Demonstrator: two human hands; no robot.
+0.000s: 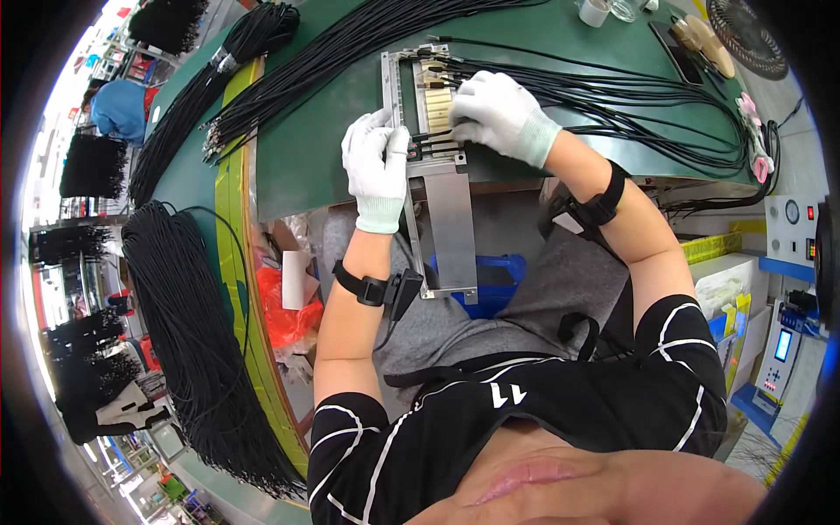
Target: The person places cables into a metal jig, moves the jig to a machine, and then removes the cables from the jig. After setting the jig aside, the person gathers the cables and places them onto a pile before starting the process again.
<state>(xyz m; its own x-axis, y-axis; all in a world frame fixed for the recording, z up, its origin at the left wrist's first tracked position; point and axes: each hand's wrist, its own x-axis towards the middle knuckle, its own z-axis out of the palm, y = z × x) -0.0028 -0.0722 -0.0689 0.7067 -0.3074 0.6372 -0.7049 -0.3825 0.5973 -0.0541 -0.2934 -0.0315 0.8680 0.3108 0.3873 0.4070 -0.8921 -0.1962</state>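
Note:
A long silver metal frame [452,229] lies across the green table's front edge, its near end over my lap. In its far part sits a pale cream slotted block [437,107], with several black cables [560,89] laid across it. My right hand [500,115], in a white glove, pinches a black cable at the block's right side; the fingertips partly hide it. My left hand [376,166], also gloved, is closed at the frame's left rail, thumb beside the dark cable ends [415,150]. Its curled fingers are partly hidden.
Thick bundles of black cable [188,341] lie along the left, and another bundle [306,70] crosses the back of the green table [306,166]. Jars [594,10] and a fan [746,39] stand at the far right. Boxed instruments [792,229] are at the right edge.

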